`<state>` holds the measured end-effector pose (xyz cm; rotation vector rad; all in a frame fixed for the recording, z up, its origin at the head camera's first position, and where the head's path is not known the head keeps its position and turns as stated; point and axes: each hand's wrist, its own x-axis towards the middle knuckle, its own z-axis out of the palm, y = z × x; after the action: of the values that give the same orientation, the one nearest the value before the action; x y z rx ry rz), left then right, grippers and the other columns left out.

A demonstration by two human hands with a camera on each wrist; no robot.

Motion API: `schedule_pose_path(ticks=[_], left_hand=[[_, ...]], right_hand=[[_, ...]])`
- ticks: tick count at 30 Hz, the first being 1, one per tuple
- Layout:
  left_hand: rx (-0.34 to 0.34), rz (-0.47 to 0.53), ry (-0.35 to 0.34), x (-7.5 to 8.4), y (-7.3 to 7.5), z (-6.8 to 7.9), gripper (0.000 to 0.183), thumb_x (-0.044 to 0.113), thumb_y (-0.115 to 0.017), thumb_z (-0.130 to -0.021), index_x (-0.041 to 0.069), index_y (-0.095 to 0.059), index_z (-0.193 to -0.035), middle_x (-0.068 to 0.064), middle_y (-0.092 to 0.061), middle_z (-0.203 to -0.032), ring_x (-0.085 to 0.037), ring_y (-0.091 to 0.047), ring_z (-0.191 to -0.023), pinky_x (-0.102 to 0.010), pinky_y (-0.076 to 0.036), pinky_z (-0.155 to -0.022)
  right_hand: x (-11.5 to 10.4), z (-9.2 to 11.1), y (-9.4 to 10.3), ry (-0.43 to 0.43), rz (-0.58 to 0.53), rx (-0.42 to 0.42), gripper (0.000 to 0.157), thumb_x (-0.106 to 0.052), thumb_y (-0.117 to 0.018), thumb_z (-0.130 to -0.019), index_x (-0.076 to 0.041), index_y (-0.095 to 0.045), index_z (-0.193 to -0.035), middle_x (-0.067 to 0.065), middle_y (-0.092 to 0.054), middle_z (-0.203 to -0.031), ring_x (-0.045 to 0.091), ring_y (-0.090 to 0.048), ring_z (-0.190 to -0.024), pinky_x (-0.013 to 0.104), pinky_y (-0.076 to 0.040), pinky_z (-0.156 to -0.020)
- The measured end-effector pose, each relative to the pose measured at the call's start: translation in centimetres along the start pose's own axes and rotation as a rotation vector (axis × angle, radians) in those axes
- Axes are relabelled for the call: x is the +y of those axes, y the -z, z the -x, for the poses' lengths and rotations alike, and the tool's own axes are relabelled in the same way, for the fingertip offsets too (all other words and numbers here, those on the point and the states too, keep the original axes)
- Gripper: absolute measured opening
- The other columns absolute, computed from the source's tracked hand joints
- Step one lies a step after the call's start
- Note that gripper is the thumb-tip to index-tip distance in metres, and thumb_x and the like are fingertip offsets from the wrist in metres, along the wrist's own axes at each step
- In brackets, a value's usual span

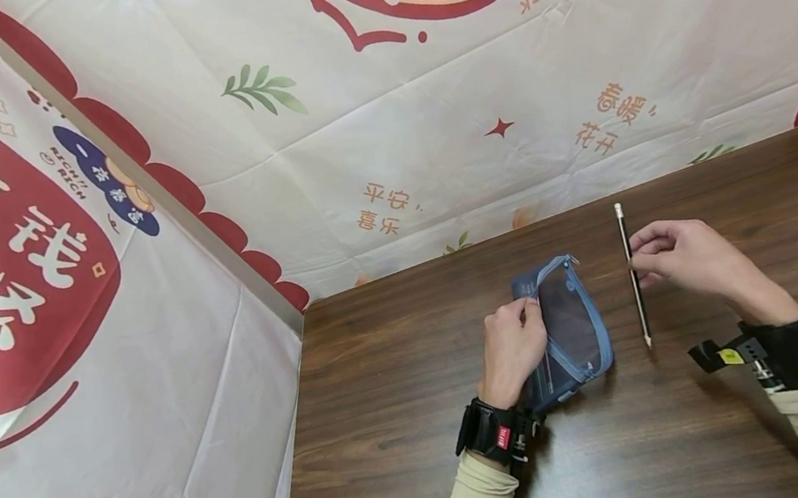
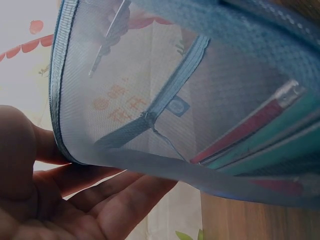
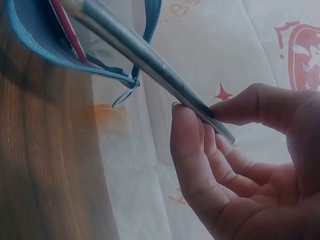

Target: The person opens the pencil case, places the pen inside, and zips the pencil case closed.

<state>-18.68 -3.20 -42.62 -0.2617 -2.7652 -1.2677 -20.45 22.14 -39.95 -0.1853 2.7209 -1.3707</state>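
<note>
One mesh pouch point(image 1: 568, 328) near the counter's point(image 1: 406, 416) back edge is gripped by the left hand point(image 1: 512, 348), while the right hand point(image 1: 688, 257) pinches one pencil point(image 1: 632, 273) beside it.

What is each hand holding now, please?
Left hand: grips the mesh pouch by its rim.
Right hand: pinches the pencil.

Mesh pouch point(image 1: 567, 328) on tabletop point(image 1: 406, 416), at left hand point(image 1: 512, 348); pencil point(image 1: 633, 275) just right of it, at right hand point(image 1: 687, 255); pens point(image 2: 250, 131) inside pouch.
</note>
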Motion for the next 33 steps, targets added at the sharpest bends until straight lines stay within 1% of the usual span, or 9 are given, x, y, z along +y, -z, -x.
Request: schedule_pose_path(ticks=[4, 10, 13, 17, 20, 27, 30, 33], left_hand=[[-0.001, 0.001, -0.004, 0.06, 0.01, -0.01, 0.041, 0.030, -0.042, -0.098, 0.017, -0.044, -0.059, 0.004, -0.029, -0.051, -0.011, -0.032, -0.042, -0.022, -0.027, -0.042], [0.014, -0.009, -0.026, 0.02, -0.06, -0.04, 0.041, 0.028, -0.042, -0.097, 0.016, -0.040, -0.058, 0.005, -0.026, -0.050, -0.010, -0.026, -0.040, -0.022, -0.023, -0.039], [0.016, -0.009, -0.023, -0.04, -0.09, -0.04, 0.041, 0.027, -0.042, -0.097, 0.016, -0.039, -0.057, 0.005, -0.025, -0.049, -0.010, -0.025, -0.040, -0.022, -0.023, -0.039], [0.020, -0.012, -0.018, -0.10, -0.11, -0.04, 0.041, 0.027, -0.042, -0.096, 0.016, -0.040, -0.057, 0.005, -0.026, -0.049, -0.010, -0.027, -0.040, -0.022, -0.024, -0.039], [0.025, -0.015, -0.020, -0.13, -0.12, -0.04, 0.041, 0.027, -0.043, -0.096, 0.016, -0.040, -0.057, 0.005, -0.026, -0.050, -0.009, -0.029, -0.040, -0.022, -0.024, -0.039], [0.024, -0.009, -0.024, -0.14, -0.12, -0.05, 0.041, 0.027, -0.043, -0.096, 0.016, -0.041, -0.057, 0.005, -0.026, -0.050, -0.009, -0.027, -0.040, -0.022, -0.023, -0.039], [0.024, -0.008, -0.023, -0.13, -0.11, -0.07, 0.041, 0.027, -0.043, -0.096, 0.016, -0.041, -0.058, 0.005, -0.026, -0.050, -0.009, -0.028, -0.040, -0.022, -0.023, -0.039], [0.023, -0.006, -0.022, -0.14, -0.11, -0.10, 0.041, 0.027, -0.043, -0.097, 0.016, -0.042, -0.058, 0.005, -0.027, -0.050, -0.009, -0.028, -0.040, -0.022, -0.023, -0.039]], right_hand=[[-0.07, 0.09, 0.06, 0.001, -0.014, 0.011, 0.040, -0.026, -0.058, -0.092, 0.007, -0.054, -0.113, 0.017, -0.072, -0.090, 0.015, -0.068, -0.067, 0.031, -0.052, -0.063], [-0.12, 0.20, 0.14, 0.004, -0.032, 0.033, 0.038, -0.026, -0.059, -0.092, 0.006, -0.054, -0.113, 0.010, -0.072, -0.086, 0.014, -0.068, -0.067, 0.025, -0.050, -0.059], [-0.16, 0.28, 0.21, 0.002, -0.032, 0.048, 0.039, -0.026, -0.059, -0.092, 0.005, -0.054, -0.114, 0.008, -0.072, -0.085, 0.013, -0.068, -0.067, 0.025, -0.049, -0.059], [-0.23, 0.31, 0.27, -0.010, -0.024, 0.065, 0.039, -0.028, -0.057, -0.093, 0.004, -0.054, -0.115, 0.006, -0.073, -0.085, 0.012, -0.068, -0.067, 0.025, -0.047, -0.060], [-0.26, 0.26, 0.31, -0.027, -0.042, 0.074, 0.038, -0.027, -0.057, -0.093, 0.004, -0.053, -0.115, 0.003, -0.073, -0.085, 0.011, -0.068, -0.068, 0.024, -0.048, -0.061], [-0.42, 0.21, 0.26, -0.047, -0.103, 0.097, 0.037, -0.022, -0.055, -0.093, 0.007, -0.052, -0.116, -0.002, -0.072, -0.081, 0.010, -0.068, -0.069, 0.018, -0.052, -0.061], [-0.49, 0.20, 0.25, -0.053, -0.122, 0.099, 0.037, -0.021, -0.055, -0.093, 0.007, -0.051, -0.117, -0.005, -0.071, -0.080, 0.010, -0.068, -0.069, 0.017, -0.052, -0.062], [-0.51, 0.19, 0.26, -0.059, -0.137, 0.097, 0.039, -0.023, -0.056, -0.093, 0.007, -0.051, -0.118, -0.010, -0.071, -0.079, 0.011, -0.069, -0.070, 0.017, -0.052, -0.062]])
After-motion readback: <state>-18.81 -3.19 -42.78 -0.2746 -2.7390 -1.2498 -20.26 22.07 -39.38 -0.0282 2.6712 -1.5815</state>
